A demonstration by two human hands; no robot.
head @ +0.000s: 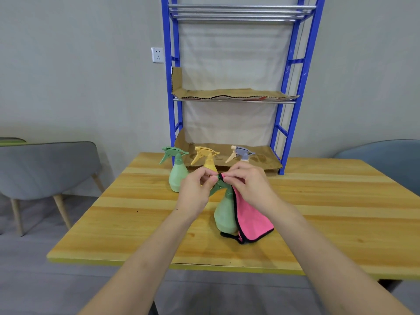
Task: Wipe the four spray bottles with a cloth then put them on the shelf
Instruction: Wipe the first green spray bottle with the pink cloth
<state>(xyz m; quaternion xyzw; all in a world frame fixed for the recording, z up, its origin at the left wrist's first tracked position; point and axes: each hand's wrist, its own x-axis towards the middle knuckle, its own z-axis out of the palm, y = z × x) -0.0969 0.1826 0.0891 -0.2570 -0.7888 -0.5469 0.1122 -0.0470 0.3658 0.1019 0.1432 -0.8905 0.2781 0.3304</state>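
1. Wiping at the centre of the surface (pixel 329 212), you pinched the green bottle (pixel 225 214) by its sprayer with your left hand (pixel 195 189), and your right hand (pixel 247 185) pinched the pink cloth (pixel 252 219) against it.
2. Three other bottles (pixel 210 165) stood at twelve o'clock, and the shelf (pixel 300 87) apparently held none.

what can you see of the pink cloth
The pink cloth looks like soft microfibre with black stitched edging. The right hand pinches its top edge at the spray head of the near green bottle, where the left hand pinches the head. It hangs folded down the bottle's right side, and its bottom corner rests crumpled on the wooden table.
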